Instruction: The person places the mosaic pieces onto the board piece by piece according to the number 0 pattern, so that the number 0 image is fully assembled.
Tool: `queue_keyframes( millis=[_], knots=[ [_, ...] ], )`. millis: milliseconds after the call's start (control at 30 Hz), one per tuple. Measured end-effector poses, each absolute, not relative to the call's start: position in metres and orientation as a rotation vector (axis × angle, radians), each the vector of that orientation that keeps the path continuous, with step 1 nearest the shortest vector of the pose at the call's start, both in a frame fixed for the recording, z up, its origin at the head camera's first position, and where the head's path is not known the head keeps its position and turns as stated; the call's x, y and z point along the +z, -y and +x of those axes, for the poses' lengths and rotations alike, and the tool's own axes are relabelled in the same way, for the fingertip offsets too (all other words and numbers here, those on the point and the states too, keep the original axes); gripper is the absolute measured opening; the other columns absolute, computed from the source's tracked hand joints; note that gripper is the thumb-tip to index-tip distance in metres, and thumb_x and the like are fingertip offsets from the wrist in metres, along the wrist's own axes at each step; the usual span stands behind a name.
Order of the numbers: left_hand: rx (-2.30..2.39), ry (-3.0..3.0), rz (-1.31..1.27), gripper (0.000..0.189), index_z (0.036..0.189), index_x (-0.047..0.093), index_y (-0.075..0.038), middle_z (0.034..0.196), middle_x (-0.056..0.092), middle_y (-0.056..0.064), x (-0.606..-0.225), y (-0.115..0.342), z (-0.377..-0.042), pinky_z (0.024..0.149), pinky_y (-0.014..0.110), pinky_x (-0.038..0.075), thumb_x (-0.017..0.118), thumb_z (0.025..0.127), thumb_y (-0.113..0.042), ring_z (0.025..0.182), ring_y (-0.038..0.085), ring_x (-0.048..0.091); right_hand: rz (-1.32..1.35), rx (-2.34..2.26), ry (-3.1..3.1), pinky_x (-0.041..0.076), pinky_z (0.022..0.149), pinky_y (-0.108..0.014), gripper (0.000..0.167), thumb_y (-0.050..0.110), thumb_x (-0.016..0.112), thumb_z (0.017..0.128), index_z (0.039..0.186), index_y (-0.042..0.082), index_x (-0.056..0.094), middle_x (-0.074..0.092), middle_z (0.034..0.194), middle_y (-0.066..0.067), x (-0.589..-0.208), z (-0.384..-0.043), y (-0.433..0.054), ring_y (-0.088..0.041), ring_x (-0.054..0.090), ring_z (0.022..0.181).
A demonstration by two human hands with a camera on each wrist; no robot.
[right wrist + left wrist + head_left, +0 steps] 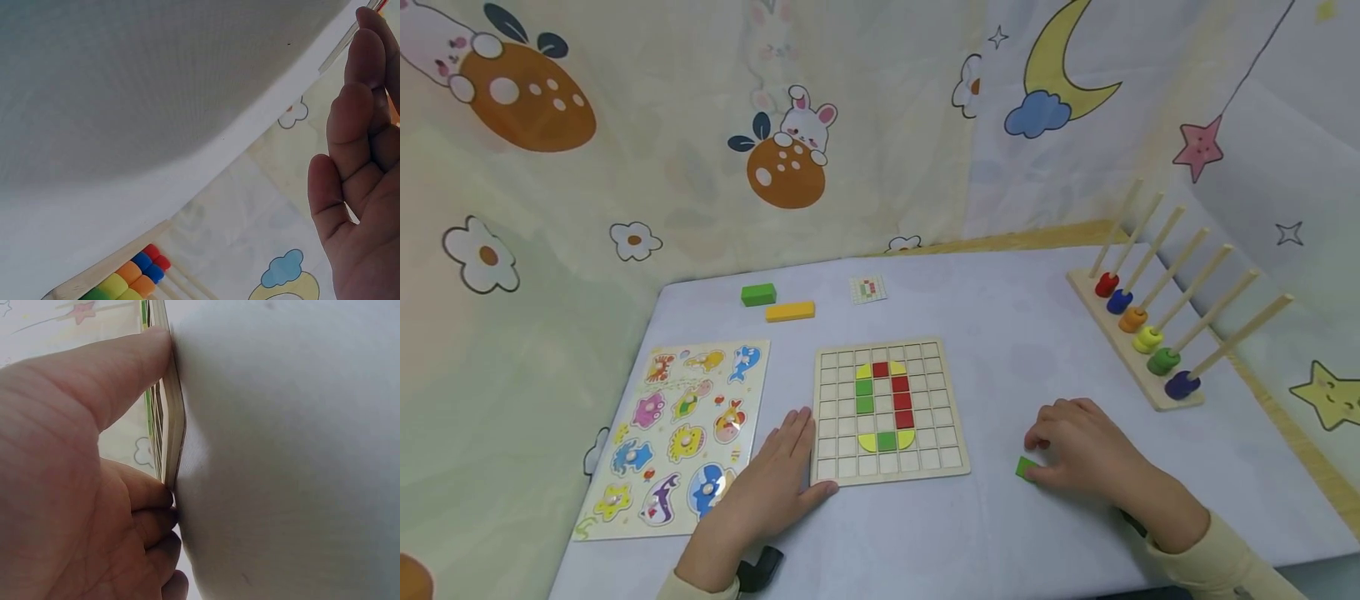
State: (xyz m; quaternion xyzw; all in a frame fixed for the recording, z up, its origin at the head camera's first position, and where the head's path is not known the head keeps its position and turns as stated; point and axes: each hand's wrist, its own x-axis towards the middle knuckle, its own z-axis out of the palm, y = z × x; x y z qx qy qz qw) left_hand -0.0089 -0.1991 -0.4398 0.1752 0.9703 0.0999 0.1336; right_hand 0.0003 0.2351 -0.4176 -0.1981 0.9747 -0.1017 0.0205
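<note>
A square wooden grid board (pixel 955 460) lies flat on the table with red, green and yellow tiles forming a ring on it. My left hand (pixel 778 471) rests at its left side, fingers along the left edge and thumb at the near-left corner. In the left wrist view the thumb and fingertips meet the board's edge (pixel 177 419). Right of the board, my right hand (pixel 1086 450) pinches a small green square tile (pixel 1025 467) between thumb and index finger, close over the table. The right wrist view shows its other fingers (pixel 350 119) loosely bent; the tile is hidden there.
An animal puzzle board (pixel 700 433) lies at the left. Behind are a green block (pixel 758 294), a yellow block (pixel 790 312) and a small pattern card (pixel 868 289). A peg stand (pixel 1138 358) with coloured beads stands at the right. Printed cloth walls (pixel 887 150) surround the table.
</note>
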Motion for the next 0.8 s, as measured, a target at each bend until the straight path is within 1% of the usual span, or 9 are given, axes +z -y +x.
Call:
queue_keyframes(
  millis=[333, 667, 800],
  knots=[
    [0.303, -2.809, 0.498, 0.104, 0.166, 0.024, -0.006, 0.177, 0.014, 0.009, -0.439, 0.199, -0.008, 0.132, 0.053, 0.023, 0.069, 0.092, -0.063, 0.166, 0.03, 0.011, -0.6, -0.291, -2.967, 0.049, 0.094, -0.052, 0.027, 0.044, 0.097, 0.066, 0.079, 0.035, 0.075, 0.055, 0.076, 0.021, -0.416, -0.002, -0.234, -0.003, 0.051, 0.08],
    [0.276, -2.824, 0.504, 0.104, 0.166, 0.024, -0.006, 0.177, 0.014, 0.009, -0.442, 0.199, -0.008, 0.132, 0.053, 0.023, 0.069, 0.092, -0.063, 0.166, 0.03, 0.011, -0.672, -0.33, -3.024, 0.05, 0.09, -0.05, 0.023, 0.031, 0.096, 0.069, 0.078, 0.033, 0.075, 0.057, 0.076, 0.022, -0.419, -0.009, -0.236, -0.004, 0.055, 0.08],
    [0.281, -2.824, 0.501, 0.104, 0.166, 0.024, -0.006, 0.177, 0.014, 0.009, -0.442, 0.199, -0.008, 0.132, 0.053, 0.023, 0.07, 0.092, -0.063, 0.165, 0.03, 0.011, -0.663, -0.355, -3.011, 0.05, 0.092, -0.052, 0.021, 0.027, 0.094, 0.07, 0.08, 0.032, 0.077, 0.058, 0.077, 0.021, -0.417, -0.013, -0.235, -0.006, 0.056, 0.082]
  ],
)
